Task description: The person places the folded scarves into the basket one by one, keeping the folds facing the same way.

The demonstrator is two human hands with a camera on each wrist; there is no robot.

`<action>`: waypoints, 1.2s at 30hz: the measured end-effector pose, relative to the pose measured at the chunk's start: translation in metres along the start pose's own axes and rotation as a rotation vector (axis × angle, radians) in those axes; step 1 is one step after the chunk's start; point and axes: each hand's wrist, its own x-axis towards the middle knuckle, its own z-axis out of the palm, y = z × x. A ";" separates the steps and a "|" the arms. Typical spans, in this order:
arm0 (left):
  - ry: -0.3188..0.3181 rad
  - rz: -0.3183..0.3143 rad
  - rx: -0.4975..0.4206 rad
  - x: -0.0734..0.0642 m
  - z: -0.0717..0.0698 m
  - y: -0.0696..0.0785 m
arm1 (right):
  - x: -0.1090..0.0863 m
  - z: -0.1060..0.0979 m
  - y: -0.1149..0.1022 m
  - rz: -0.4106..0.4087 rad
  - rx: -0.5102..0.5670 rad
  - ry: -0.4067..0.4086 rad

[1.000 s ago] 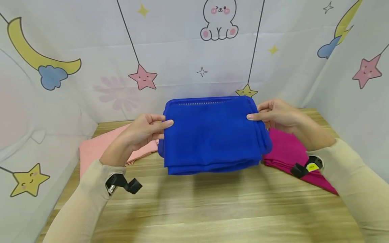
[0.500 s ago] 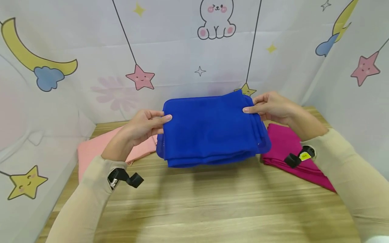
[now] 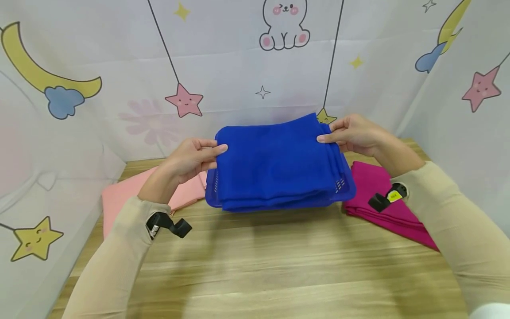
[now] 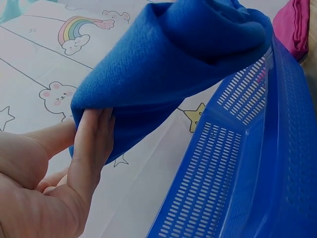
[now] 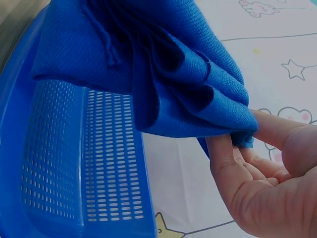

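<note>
A folded blue cloth [image 3: 275, 159] hangs over a blue plastic basket [image 3: 345, 188], hiding most of it in the head view. My left hand [image 3: 195, 155] pinches the cloth's left edge, thumb on top and fingers beneath. At the opposite edge my right hand [image 3: 354, 135] pinches the stacked folds, which show as loops in the right wrist view. Both wrist views show the cloth [image 4: 163, 64] raised above the basket's slotted wall [image 5: 111, 158]. The basket's bottom is largely hidden.
A folded pink cloth [image 3: 123, 195] lies on the wooden table [image 3: 279, 266] at the left, partly behind my left arm. A folded magenta cloth [image 3: 368, 190] lies at the right. White printed fabric [image 3: 231, 57] walls off the back and sides.
Both hands have raised the blue cloth slightly and moved it away from me. Its front edge sits higher, and more of the basket's slotted sides shows.
</note>
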 end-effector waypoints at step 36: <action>0.037 -0.033 0.021 0.034 -0.005 -0.002 | 0.029 0.000 0.000 0.055 -0.030 0.091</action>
